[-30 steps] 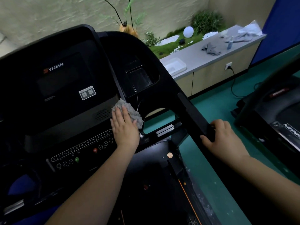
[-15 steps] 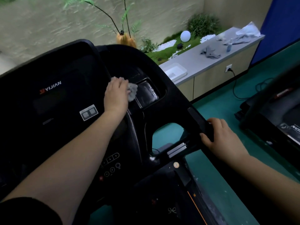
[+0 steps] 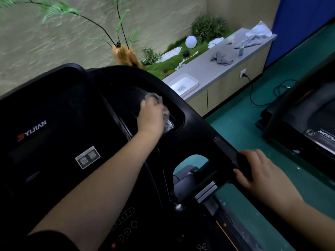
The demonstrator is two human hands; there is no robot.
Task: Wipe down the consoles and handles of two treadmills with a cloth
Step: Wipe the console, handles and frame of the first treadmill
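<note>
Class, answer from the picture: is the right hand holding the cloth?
No, the right hand grips the treadmill handle, while the left hand holds the cloth on the console.

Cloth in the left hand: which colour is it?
The cloth is grey; the head view shows it.

A black treadmill console (image 3: 54,124) fills the left side. Its raised rim walls in a cup pocket (image 3: 126,91), which the left grip (image 3: 150,116) occupies. An open strip of green floor (image 3: 235,124) separates the handle (image 3: 226,151) from a second treadmill (image 3: 308,115).
</note>
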